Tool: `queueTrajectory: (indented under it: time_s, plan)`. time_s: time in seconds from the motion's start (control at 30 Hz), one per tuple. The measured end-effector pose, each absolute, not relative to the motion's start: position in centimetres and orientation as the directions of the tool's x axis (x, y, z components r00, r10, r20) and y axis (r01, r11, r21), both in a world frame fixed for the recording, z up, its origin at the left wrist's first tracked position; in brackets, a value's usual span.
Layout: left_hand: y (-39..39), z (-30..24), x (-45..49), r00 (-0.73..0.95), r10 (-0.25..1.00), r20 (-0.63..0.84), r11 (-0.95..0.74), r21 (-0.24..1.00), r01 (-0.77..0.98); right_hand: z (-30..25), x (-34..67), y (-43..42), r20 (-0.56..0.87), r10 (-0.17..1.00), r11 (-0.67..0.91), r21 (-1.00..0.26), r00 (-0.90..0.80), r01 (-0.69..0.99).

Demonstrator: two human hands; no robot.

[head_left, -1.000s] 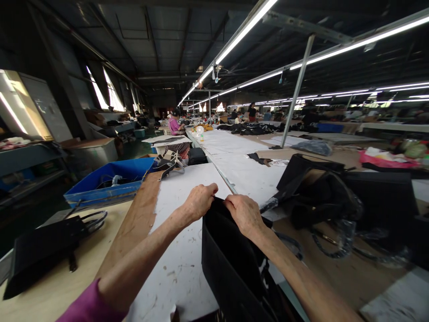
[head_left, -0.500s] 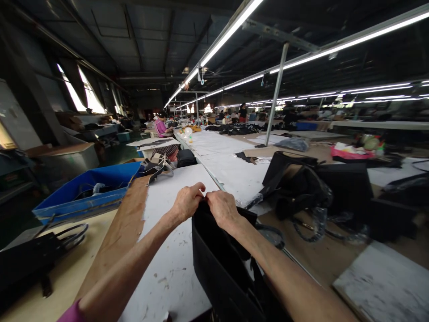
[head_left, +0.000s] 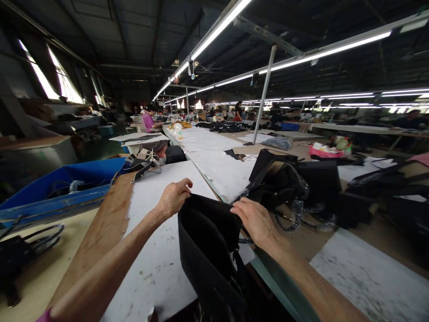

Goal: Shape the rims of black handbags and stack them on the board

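A black fabric bag stands upright on the white-covered worktable right in front of me. My left hand pinches the far left corner of the bag's top edge, fingers closed on the cloth. My right hand grips the far right corner of the same edge. The two hands are apart, and the bag's mouth is spread open between them. Both forearms reach out over the table.
More black bags with clear-wrapped handles are piled to the right. A blue bin stands at the left, and a black bag lies on the wooden bench. A metal post rises behind. Other people work far down the line.
My hands were close together at the middle of the bag's top edge. They have moved apart to its corners, spreading the mouth open. My view has swung to the right.
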State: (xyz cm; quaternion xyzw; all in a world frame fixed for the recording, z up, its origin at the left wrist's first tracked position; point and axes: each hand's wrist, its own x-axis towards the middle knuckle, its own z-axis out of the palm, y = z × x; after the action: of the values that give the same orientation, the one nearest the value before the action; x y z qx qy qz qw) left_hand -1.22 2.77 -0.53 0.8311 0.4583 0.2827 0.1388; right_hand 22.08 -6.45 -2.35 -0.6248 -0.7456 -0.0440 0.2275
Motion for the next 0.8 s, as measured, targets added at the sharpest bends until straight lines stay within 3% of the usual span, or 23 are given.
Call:
queueTrajectory:
  time_s: [0.13,0.23,0.37,0.47,0.57,0.7,0.8]
  plan:
    - [2.9,-0.6,-1.2,0.430,0.836,0.341,-0.548,0.492,0.676,-2.9,22.4,-6.2,0.438,0.890,0.310,-0.379,-0.126,0.872]
    - [3.0,-0.6,-1.2,0.423,0.837,0.346,-0.547,0.508,0.666,-3.0,22.4,-6.1,0.461,0.879,0.337,-0.427,-0.119,0.839]
    - [2.9,-0.6,-1.3,0.414,0.842,0.347,-0.540,0.550,0.638,-3.1,22.1,-6.6,0.466,0.875,0.354,-0.434,-0.130,0.828]
    - [2.9,-0.6,-1.5,0.424,0.842,0.333,-0.537,0.587,0.606,-2.5,21.8,-7.1,0.385,0.915,0.298,-0.433,-0.124,0.851]
    - [2.9,-0.7,-1.6,0.427,0.834,0.350,-0.548,0.618,0.563,-0.8,20.6,-6.8,0.288,0.949,0.232,-0.355,-0.130,0.905]
    - [2.7,-0.6,-1.3,0.450,0.811,0.374,-0.578,0.633,0.515,1.3,17.1,-4.3,0.263,0.936,0.299,-0.238,-0.235,0.924]
    - [2.4,-0.4,-1.0,0.500,0.763,0.410,-0.629,0.646,0.431,1.7,14.6,-1.6,0.145,0.935,0.353,-0.288,-0.324,0.890]
